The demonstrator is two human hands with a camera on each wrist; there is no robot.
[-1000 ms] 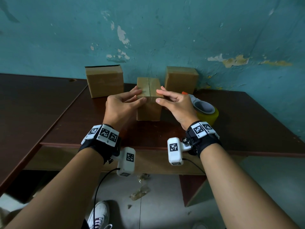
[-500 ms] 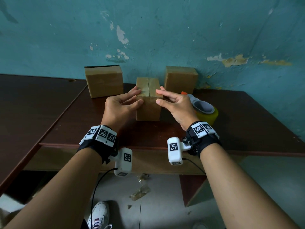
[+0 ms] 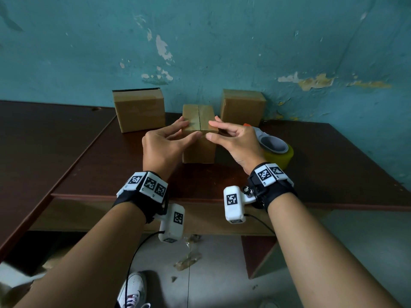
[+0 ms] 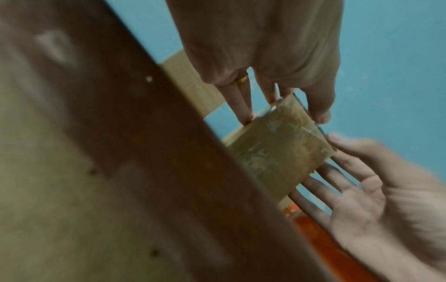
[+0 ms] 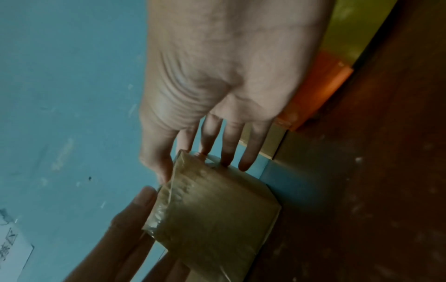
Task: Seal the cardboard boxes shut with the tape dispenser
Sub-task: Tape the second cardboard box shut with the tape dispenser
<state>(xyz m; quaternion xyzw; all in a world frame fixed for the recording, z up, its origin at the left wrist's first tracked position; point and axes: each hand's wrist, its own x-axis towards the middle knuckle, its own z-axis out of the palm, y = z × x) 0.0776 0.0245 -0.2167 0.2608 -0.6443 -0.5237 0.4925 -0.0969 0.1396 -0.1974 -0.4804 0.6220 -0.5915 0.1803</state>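
A small cardboard box [image 3: 198, 150] stands mid-table with its top flaps closed along a centre seam; clear tape glints on its front [image 4: 282, 150] [image 5: 217, 208]. My left hand [image 3: 178, 134] touches its left top edge with straight fingers, thumb tip at the front edge near the seam. My right hand [image 3: 223, 132] mirrors it on the right. The tape dispenser [image 3: 277, 152], a yellow roll with grey and orange parts, lies just right of my right hand, and nothing holds it. In the wrist views the left hand [image 4: 265, 57] and right hand [image 5: 217, 91] show extended fingers at the box edges.
Two more cardboard boxes stand against the teal wall, one back left [image 3: 139, 110], one back right [image 3: 242, 106]. The dark wooden table [image 3: 333, 174] has bare room at the right and front. A second table [image 3: 44, 141] adjoins it on the left.
Both hands have eased back from clasping the box. The thumbs have slid up off the front face to the top front edge near the seam. The box has stayed put.
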